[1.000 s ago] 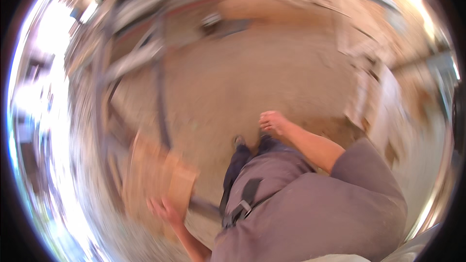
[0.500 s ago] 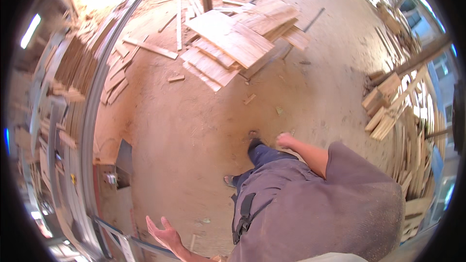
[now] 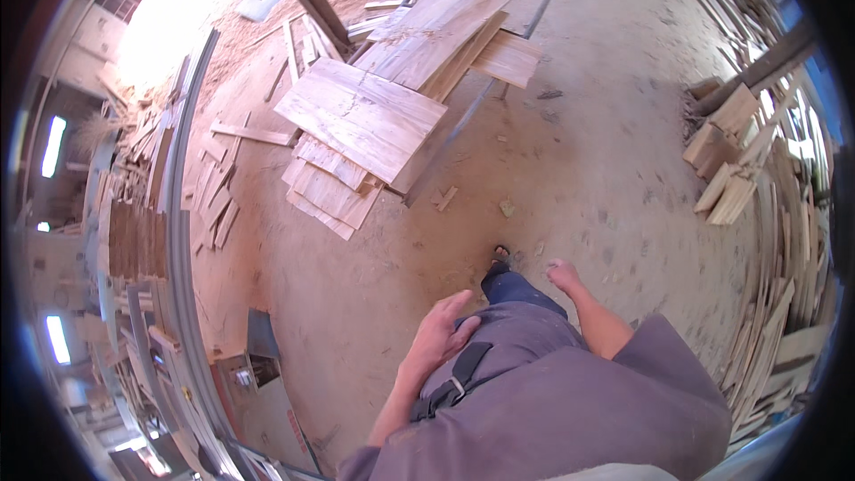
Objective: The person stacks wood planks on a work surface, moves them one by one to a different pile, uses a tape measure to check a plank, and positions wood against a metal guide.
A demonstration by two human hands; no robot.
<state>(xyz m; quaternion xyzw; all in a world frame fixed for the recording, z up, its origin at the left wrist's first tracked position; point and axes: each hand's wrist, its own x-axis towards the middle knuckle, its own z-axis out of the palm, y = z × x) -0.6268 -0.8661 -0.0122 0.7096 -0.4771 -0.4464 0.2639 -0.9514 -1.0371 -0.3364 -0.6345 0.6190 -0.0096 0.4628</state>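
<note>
Head view: the left hand point(image 3: 438, 331), fingers extended and empty, has swung inward to 6 o'clock; the right hand point(image 3: 562, 275), at 4 o'clock, is curled, contents hidden. Stacked wooden panels point(image 3: 361, 116) lie at 11 o'clock, untouched, well apart from both.

Left hand point(image 3: 438, 334) now before the shirt point(image 3: 570, 392) (earlier outstretched), stacked boards point(image 3: 361, 111) farther left

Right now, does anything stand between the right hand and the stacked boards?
Nothing visible blocks the way: between the right hand and the stacked boards lies floor, with small wood scraps on it.
</note>
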